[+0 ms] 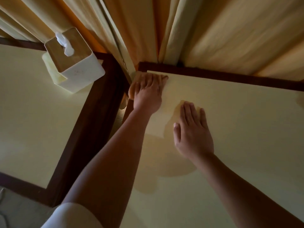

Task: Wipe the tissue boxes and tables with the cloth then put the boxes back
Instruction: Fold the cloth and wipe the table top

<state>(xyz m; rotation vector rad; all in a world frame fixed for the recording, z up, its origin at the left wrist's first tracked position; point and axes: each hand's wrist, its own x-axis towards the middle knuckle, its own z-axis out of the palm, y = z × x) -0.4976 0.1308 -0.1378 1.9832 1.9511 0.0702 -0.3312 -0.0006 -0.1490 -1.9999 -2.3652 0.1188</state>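
Head view: pressing the left hand (146,91), fingers straight, on a yellowish cloth (130,93) at the right table's (246,137) far-left corner, resting the right hand (192,134) flat and empty nearby. Possibly risking shoving the cloth into the gap between tables or snagging the curtain (144,38) crowding the rim; keeping wide bare surface rightward, tissue box (79,69) standing apart on the left table (32,104).

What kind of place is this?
Probably a small restaurant or café dining room, though that's not certain. The left table and right table match, with cream tops and dark wood borders, and stand close together. A tissue box sits on the left table. Long curtains hang behind.
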